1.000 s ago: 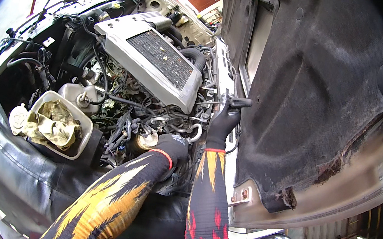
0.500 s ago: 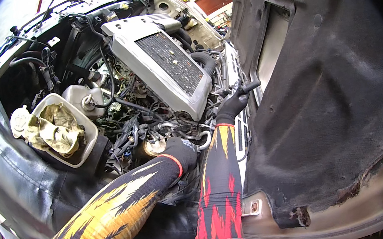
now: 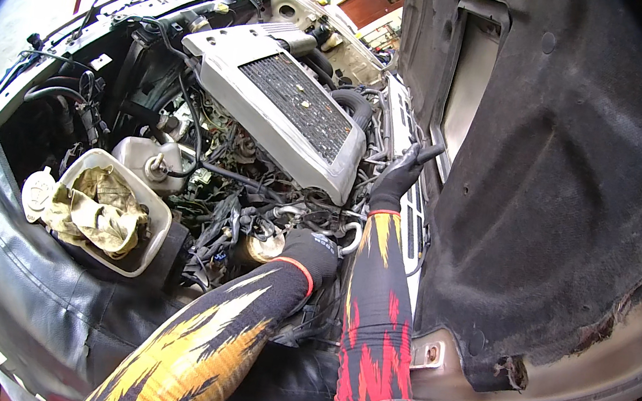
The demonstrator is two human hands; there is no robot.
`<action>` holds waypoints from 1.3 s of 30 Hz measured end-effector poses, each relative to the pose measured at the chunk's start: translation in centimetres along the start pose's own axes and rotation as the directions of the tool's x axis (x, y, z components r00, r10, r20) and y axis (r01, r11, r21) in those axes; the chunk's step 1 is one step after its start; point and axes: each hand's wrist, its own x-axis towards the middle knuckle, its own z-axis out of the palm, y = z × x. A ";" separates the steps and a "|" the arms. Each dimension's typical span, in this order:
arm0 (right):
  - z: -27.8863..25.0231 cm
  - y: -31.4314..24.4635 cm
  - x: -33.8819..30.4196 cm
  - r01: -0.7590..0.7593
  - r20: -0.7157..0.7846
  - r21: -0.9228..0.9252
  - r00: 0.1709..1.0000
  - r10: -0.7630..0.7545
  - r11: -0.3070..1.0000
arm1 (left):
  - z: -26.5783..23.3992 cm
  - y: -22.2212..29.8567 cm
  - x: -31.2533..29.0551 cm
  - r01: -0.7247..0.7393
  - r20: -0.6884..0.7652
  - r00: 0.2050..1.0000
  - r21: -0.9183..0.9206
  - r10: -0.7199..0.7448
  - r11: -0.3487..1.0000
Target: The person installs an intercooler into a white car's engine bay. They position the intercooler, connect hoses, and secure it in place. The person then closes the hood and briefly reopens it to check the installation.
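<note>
Both my hands wear black gloves, and flame-patterned sleeves cover my forearms. My right hand (image 3: pixel 396 182) reaches to the rear edge of the engine bay, its fingers closed around a short black tube-shaped piece (image 3: pixel 431 152) whose end sticks out toward the raised hood. Lower down, my left hand (image 3: pixel 311 257) is sunk among hoses and wiring, next to a bent silvery pipe (image 3: pixel 350 239) and a round cream-coloured cap (image 3: pixel 263 248). The fingers of that hand are hidden. Ahead of both hands lies a silver intercooler (image 3: pixel 293 106) with a dark, debris-strewn finned core.
At the left, a white plastic tub (image 3: pixel 155 239) holds a crumpled stained cloth (image 3: pixel 100 210); a white reservoir (image 3: pixel 148 160) stands beside it. A black cover (image 3: pixel 20 240) drapes the fender. The raised hood's dark lining (image 3: pixel 551 200) bounds the right side.
The whole view has shifted slightly, so the engine bay appears a little further right. Both hands stay at about the same places on the engine.
</note>
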 end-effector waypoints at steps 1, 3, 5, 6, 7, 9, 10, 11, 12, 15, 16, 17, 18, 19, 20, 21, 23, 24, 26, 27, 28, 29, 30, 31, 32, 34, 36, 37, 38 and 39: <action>0.3 -0.2 0.0 0.051 -0.016 -0.039 0.999 -0.052 0.998 | 0.0 0.0 0.0 0.001 0.002 1.000 0.001 -0.001 1.000; 0.8 -0.2 0.3 0.149 -0.049 -0.123 0.987 -0.156 0.981 | 0.0 0.1 -0.1 -0.004 -0.001 1.000 0.012 0.004 1.000; 0.7 -0.2 0.8 -0.008 -0.135 -0.292 0.990 -0.033 0.956 | 0.1 0.0 -0.1 -0.003 -0.025 1.000 0.024 0.004 1.000; 0.6 -0.1 1.0 -0.123 -0.216 -0.351 0.975 0.048 0.928 | 0.1 0.1 -0.1 0.003 -0.044 0.999 0.039 -0.002 0.999; 0.6 -0.1 1.5 -0.332 -0.363 -0.356 0.911 0.198 0.874 | 0.1 0.0 -0.1 0.020 -0.076 0.997 0.045 -0.016 0.999; 0.5 0.2 1.7 -0.299 -0.472 -0.352 0.875 0.107 0.887 | 0.1 0.0 0.0 0.040 -0.093 0.995 0.045 -0.035 0.998; 0.4 0.3 1.9 -0.369 -0.525 -0.373 0.840 0.134 0.851 | 0.0 0.0 0.1 0.043 -0.078 0.996 0.042 -0.040 0.998; 0.4 0.5 2.0 -0.362 -0.526 -0.390 0.842 0.118 0.847 | -0.2 -0.1 0.2 0.047 -0.068 0.997 0.033 -0.045 0.998; 0.4 0.7 2.1 -0.364 -0.535 -0.403 0.838 0.106 0.840 | -0.3 -0.1 0.3 0.038 -0.059 0.998 0.003 -0.037 0.999; 0.4 1.7 2.7 -0.325 -0.531 -0.417 0.845 0.063 0.849 | -0.6 -0.1 0.5 0.089 -0.104 0.990 -0.048 -0.094 0.995; 0.2 2.0 3.0 -0.346 -0.530 -0.414 0.844 0.086 0.842 | -0.5 0.0 0.4 0.103 -0.150 0.982 -0.075 -0.114 0.992; 0.1 2.2 3.3 -0.357 -0.533 -0.414 0.841 0.095 0.837 | -0.5 0.1 0.3 0.114 -0.197 0.971 -0.101 -0.132 0.988; 0.0 2.4 3.5 -0.376 -0.537 -0.453 0.839 0.089 0.809 | -0.5 0.1 0.3 0.124 -0.238 0.960 -0.119 -0.150 0.985; 0.1 2.4 3.8 -0.395 -0.507 -0.404 0.848 0.157 0.825 | -0.5 0.2 0.2 0.129 -0.252 0.955 -0.132 -0.159 0.983; 0.0 2.3 4.1 -0.430 -0.483 -0.355 0.845 0.231 0.830 | -0.5 0.2 0.1 0.135 -0.261 0.951 -0.135 -0.167 0.982; 0.1 2.0 4.2 -0.466 -0.454 -0.307 0.838 0.303 0.830 | -0.6 0.2 0.1 0.143 -0.267 0.948 -0.131 -0.174 0.981; 0.5 1.3 4.0 -0.491 -0.283 0.046 0.829 0.483 0.870 | -1.0 0.1 0.0 0.132 -0.222 0.960 -0.186 -0.173 0.974; 0.4 0.7 3.7 -0.487 -0.149 0.043 0.860 0.488 0.872 | -1.4 0.0 0.1 0.131 -0.188 0.966 -0.225 -0.175 0.965; 0.8 -0.4 3.2 -0.433 0.013 0.003 0.901 0.433 0.901 | -2.1 -0.4 0.0 0.153 -0.188 0.956 -0.335 -0.225 0.930; 1.1 -0.9 3.0 -0.499 0.007 -0.019 0.867 0.499 0.867 | -2.5 -0.7 0.0 0.172 -0.197 0.943 -0.406 -0.270 0.898; 1.3 -1.3 2.8 -0.560 0.062 -0.026 0.826 0.561 0.828 | -2.9 -1.0 -0.1 0.191 -0.202 0.927 -0.473 -0.316 0.860; 1.6 -1.6 2.7 -0.623 0.119 -0.031 0.774 0.622 0.782 | -3.3 -1.5 -0.2 0.211 -0.207 0.905 -0.542 -0.373 0.814; 1.8 -1.7 2.4 -0.602 0.207 -0.061 0.773 0.600 0.796 | -3.5 -1.9 -0.3 0.204 -0.244 0.869 -0.615 -0.430 0.761; 2.2 -1.7 2.3 -0.623 0.221 -0.110 0.744 0.630 0.774 | -3.7 -2.4 -0.3 0.212 -0.271 0.840 -0.634 -0.470 0.744; 2.5 -1.7 2.1 -0.616 0.278 -0.083 0.741 0.611 0.784 | -4.0 -2.9 -0.2 0.232 -0.289 0.802 -0.656 -0.523 0.719; 3.0 -1.4 1.7 -0.561 0.260 -0.058 0.790 0.555 0.826 | -4.1 -3.9 -0.1 0.213 -0.294 0.743 -0.747 -0.601 0.630; 3.2 -1.2 1.5 -0.475 0.172 -0.083 0.859 0.482 0.876 | -4.1 -4.9 0.3 0.191 -0.301 0.700 -0.795 -0.648 0.576; 3.1 -1.0 1.5 -0.425 0.129 -0.085 0.892 0.433 0.901 | -4.0 -5.4 0.5 0.186 -0.288 0.676 -0.823 -0.678 0.536; 3.0 -0.9 1.8 -0.419 0.073 -0.105 0.901 0.428 0.902 | -3.8 -5.7 0.6 0.177 -0.276 0.691 -0.832 -0.668 0.526; 2.8 -0.8 2.1 -0.388 0.037 -0.113 0.918 0.394 0.915 | -3.7 -6.0 0.8 0.171 -0.294 0.700 -0.816 -0.650 0.552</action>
